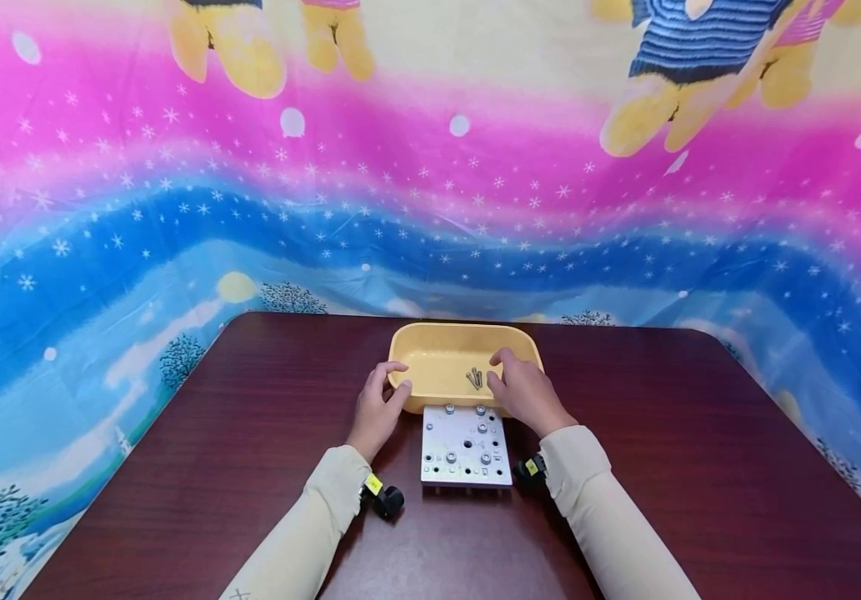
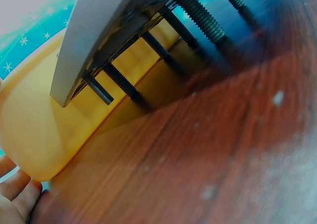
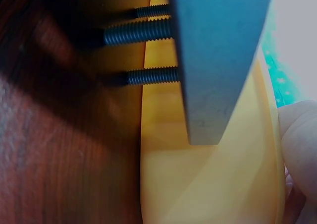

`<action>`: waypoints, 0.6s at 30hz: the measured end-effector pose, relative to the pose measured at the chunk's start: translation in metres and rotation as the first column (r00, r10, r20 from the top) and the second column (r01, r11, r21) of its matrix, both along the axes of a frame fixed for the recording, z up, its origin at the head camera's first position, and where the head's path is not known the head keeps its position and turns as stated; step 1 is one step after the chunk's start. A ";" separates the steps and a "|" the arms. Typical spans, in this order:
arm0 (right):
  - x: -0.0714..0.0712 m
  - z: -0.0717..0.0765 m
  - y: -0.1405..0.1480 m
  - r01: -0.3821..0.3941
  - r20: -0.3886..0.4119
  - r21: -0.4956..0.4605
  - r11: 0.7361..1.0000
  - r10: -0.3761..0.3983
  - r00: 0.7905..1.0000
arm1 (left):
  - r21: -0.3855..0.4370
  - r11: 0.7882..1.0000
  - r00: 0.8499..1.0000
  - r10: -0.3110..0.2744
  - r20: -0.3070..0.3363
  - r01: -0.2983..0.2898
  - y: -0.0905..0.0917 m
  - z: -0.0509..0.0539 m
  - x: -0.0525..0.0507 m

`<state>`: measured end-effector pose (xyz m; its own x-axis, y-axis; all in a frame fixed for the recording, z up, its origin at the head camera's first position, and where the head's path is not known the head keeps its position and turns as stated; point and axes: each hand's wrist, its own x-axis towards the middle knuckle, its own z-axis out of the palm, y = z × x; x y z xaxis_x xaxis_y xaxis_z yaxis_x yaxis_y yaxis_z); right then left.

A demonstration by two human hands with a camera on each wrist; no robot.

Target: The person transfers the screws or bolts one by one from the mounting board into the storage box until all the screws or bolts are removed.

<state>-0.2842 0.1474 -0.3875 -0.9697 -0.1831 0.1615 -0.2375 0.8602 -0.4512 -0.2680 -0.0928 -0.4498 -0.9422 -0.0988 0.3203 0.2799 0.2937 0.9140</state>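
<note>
A yellow plastic tray (image 1: 468, 336) stands at the far side of the table, with several small screws (image 1: 473, 379) lying in it. At its left end my left hand (image 1: 379, 412) holds the rim, with index finger and thumb over the edge and other fingers against the outer wall. Across the right rim reaches my right hand (image 1: 531, 392), its fingers bent loosely near the screws; nothing shows between thumb and index finger. In front of the tray is a silver metal plate (image 1: 448, 475) with socket-head bolts (image 1: 486, 458); threaded shanks (image 2: 119, 80) project beneath it.
Both hands work on a dark red wood-grain table (image 1: 250, 375). A patterned cloth (image 1: 430, 192) hangs behind its far edge. Black wrist cameras (image 1: 387, 502) sit low on both sides of the plate.
</note>
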 end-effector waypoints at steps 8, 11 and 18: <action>0.000 0.001 -0.001 -0.005 -0.004 -0.005 1.000 0.005 1.000 | -0.002 1.000 1.000 -0.002 -0.002 0.002 -0.001 0.001 0.000; 0.000 0.001 -0.001 -0.006 -0.001 -0.009 1.000 0.006 1.000 | 0.001 1.000 1.000 -0.006 0.002 0.006 -0.001 0.001 0.001; -0.001 0.000 0.001 -0.009 0.014 -0.023 1.000 0.010 1.000 | 0.002 1.000 1.000 -0.013 0.004 0.013 0.000 0.002 0.002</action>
